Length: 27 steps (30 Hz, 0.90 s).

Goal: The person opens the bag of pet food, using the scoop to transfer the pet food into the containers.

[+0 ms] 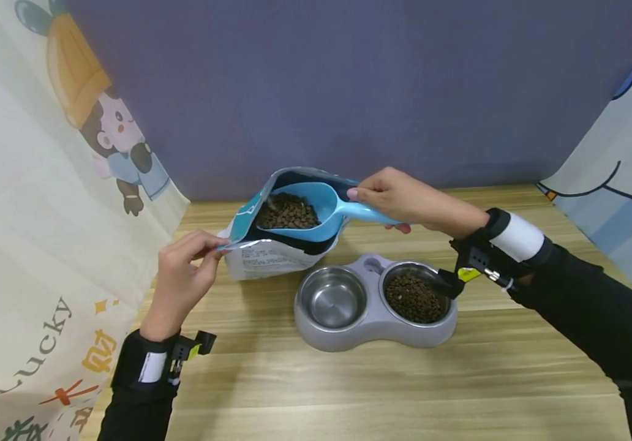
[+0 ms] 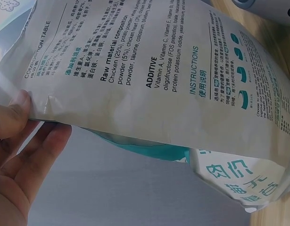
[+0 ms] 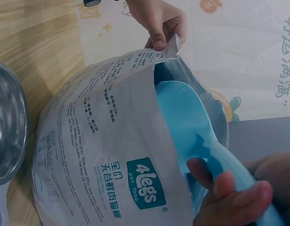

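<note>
My left hand (image 1: 186,275) pinches the left edge of an open pet food bag (image 1: 272,260) between thumb and fingers, as the left wrist view also shows. In my right hand (image 1: 398,196) is the handle of a blue scoop (image 1: 327,229), its bowl inside the bag's mouth. Brown kibble (image 1: 288,211) fills much of the scoop's bowl. In the right wrist view the scoop (image 3: 182,108) slants into the bag (image 3: 102,141), whose printed side faces that camera. How much food lies deeper in the bag is hidden.
In front of the bag stands a grey double feeder (image 1: 373,306). Its left steel bowl (image 1: 334,298) shows a bare bottom; the right one holds kibble (image 1: 414,298). A wooden table (image 1: 349,392) carries everything. Behind are a dark backdrop (image 1: 321,92) and printed curtains (image 1: 18,214).
</note>
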Available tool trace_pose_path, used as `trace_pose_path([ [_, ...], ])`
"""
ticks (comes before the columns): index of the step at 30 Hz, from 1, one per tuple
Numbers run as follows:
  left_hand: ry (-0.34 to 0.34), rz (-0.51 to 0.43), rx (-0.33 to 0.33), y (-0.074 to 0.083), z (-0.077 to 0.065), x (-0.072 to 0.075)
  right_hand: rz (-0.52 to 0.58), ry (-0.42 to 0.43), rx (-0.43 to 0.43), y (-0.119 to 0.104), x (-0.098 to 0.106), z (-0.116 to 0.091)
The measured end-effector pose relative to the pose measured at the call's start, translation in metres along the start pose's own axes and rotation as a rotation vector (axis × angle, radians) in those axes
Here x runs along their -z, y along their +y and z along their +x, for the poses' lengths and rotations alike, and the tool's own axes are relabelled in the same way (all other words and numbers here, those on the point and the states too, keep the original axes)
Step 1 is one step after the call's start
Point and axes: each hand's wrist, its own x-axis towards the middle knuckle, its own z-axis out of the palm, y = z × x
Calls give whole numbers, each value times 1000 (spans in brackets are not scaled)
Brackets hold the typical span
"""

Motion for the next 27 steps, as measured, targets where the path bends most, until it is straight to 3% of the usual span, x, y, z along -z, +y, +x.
trace_pose_path([
  [27,-4,-14,15,0,-1,1,29,3,1,2,13,-20],
])
